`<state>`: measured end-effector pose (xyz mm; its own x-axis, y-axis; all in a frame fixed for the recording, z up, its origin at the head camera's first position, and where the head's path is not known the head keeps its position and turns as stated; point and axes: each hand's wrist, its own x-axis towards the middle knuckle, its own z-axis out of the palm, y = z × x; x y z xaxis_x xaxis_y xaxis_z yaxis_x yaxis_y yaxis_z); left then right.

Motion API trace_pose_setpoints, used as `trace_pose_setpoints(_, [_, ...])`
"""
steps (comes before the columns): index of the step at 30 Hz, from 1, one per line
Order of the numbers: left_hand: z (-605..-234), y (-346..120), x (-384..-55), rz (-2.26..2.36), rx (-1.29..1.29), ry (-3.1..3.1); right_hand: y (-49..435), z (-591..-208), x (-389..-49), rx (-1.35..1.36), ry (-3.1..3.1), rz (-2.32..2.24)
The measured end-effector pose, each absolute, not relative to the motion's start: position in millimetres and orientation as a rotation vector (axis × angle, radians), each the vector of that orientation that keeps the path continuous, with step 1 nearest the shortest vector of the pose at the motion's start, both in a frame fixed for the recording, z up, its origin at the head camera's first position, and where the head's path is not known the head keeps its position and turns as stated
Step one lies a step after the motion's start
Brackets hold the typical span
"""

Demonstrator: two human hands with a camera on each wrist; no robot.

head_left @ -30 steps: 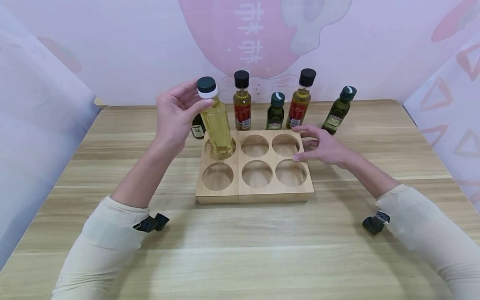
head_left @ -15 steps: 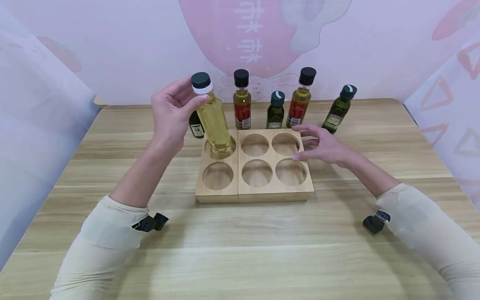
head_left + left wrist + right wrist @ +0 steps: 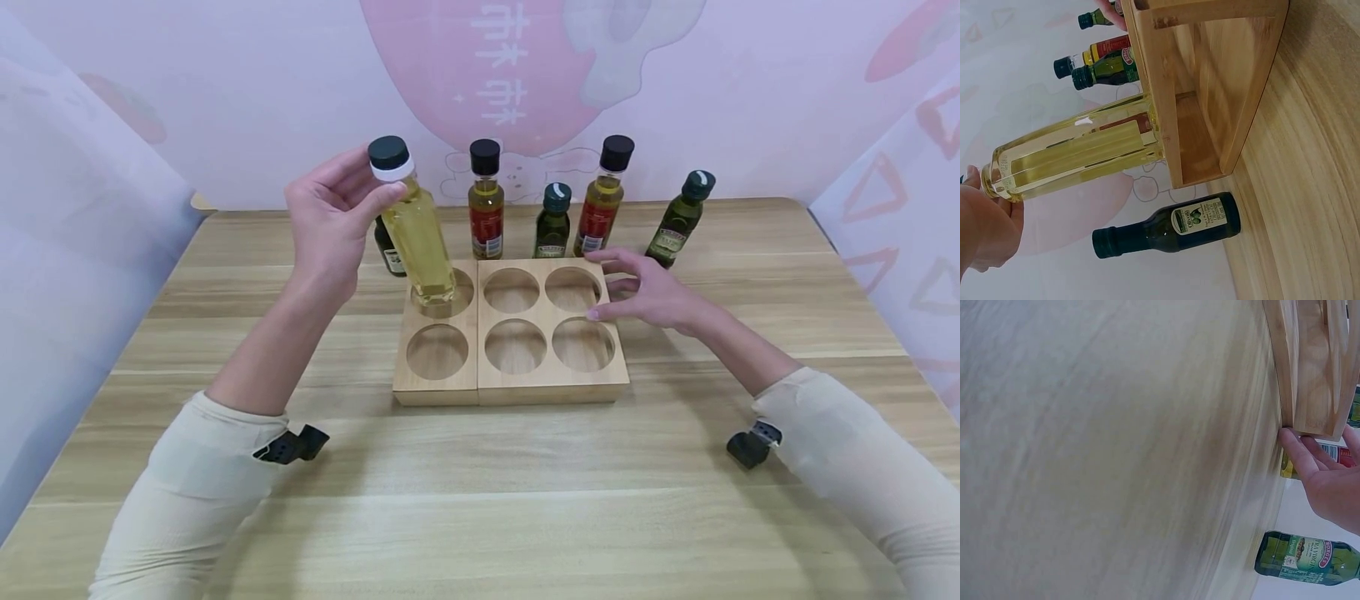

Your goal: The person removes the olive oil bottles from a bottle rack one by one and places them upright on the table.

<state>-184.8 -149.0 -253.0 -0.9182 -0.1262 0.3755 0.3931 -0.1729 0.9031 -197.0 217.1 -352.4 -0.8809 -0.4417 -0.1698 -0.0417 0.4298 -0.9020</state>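
Observation:
My left hand (image 3: 330,221) grips a clear bottle of pale yellow oil (image 3: 422,242) near its neck, below the dark green cap. The bottle leans, top toward the left, with its base over the back-left hole of a wooden bottle rack (image 3: 477,333); whether the base rests inside cannot be told. In the left wrist view, the same bottle (image 3: 1079,150) meets the rack's top edge. My right hand (image 3: 648,292) touches the rack's right end with spread fingers, thumb by the upper edge. The right wrist view has those fingers (image 3: 1300,456) against the end of the rack.
Behind the rack stand red-labelled oil bottles (image 3: 487,221) (image 3: 597,217) and a small dark green bottle (image 3: 552,225). Another green bottle (image 3: 675,225) is beyond my right hand. A dark bottle (image 3: 1169,228) stands left of the rack. A printed backdrop (image 3: 300,100) closes the table's far edge.
My left hand has moved left and slightly up, so the oil bottle leans further left and its base has shifted a little left. The right hand and rack stay in place.

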Motion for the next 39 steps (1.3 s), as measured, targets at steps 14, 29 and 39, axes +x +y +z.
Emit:
trace_pose_setpoints(14, [-253,-154,-184,-2.124,-0.321,-1.686,218,-352,-198,-0.414,2.307,-1.437])
trace_pose_setpoints(29, [-249,-164,-180,-2.141,-0.286,-1.608,218,-352,-197,-0.415,2.297,-1.449])
trace_pose_setpoints(39, [-246,-171,-180,-2.216,-0.213,-1.550,218,-352,-197,-0.408,2.291,-1.455])
